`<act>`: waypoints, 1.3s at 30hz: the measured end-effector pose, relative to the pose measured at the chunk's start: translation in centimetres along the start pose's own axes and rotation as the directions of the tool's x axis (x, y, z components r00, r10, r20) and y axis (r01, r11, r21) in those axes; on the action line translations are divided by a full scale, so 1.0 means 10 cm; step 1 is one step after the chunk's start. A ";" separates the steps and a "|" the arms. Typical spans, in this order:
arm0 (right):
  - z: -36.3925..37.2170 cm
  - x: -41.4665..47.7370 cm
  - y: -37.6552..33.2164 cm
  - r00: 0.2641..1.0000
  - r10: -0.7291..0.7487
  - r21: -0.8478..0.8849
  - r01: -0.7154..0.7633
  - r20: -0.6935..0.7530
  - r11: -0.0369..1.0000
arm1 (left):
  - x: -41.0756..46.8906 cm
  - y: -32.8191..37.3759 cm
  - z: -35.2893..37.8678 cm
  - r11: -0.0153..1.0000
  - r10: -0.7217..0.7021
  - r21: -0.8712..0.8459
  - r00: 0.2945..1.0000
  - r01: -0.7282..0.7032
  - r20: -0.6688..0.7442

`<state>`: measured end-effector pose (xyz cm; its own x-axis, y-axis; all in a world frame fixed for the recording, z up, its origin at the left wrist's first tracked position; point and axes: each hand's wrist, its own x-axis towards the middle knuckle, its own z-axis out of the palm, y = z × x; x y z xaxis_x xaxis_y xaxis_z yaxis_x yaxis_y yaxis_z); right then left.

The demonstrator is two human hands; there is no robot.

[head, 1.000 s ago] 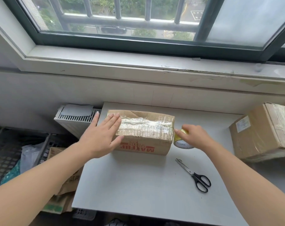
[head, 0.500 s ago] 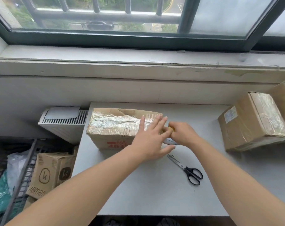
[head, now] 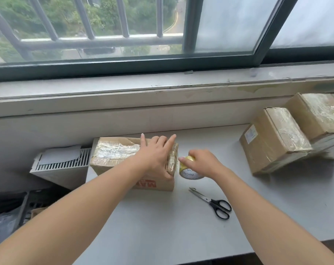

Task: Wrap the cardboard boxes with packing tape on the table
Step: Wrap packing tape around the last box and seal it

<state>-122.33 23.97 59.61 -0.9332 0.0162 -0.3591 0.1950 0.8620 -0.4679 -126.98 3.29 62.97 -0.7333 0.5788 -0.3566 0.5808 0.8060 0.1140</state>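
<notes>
While left hand (head: 156, 154) presses flat on box (head: 114, 155) at table's (head: 162, 226) left, right hand (head: 204, 163) grips tape roll (head: 188, 172) beside box end. Keep strip taut, smooth over corner.

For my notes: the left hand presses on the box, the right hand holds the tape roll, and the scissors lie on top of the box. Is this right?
No. The head view shows the scissors lying on the table, not on the box. The left hand and the right hand on the tape roll are correct.
</notes>
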 end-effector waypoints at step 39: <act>-0.55 0.03 -2.25 0.947 -0.311 0.501 0.308 -0.080 0.809 | -0.77 -1.30 -0.01 -0.005 -0.411 -0.979 0.893 -0.203 -0.183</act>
<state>-128.68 7.35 74.41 -0.9686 -0.2119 -0.1301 0.0218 0.4488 -0.8934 -128.88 -11.66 64.31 -0.9583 0.2078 -0.1959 -0.2004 -0.0004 0.9797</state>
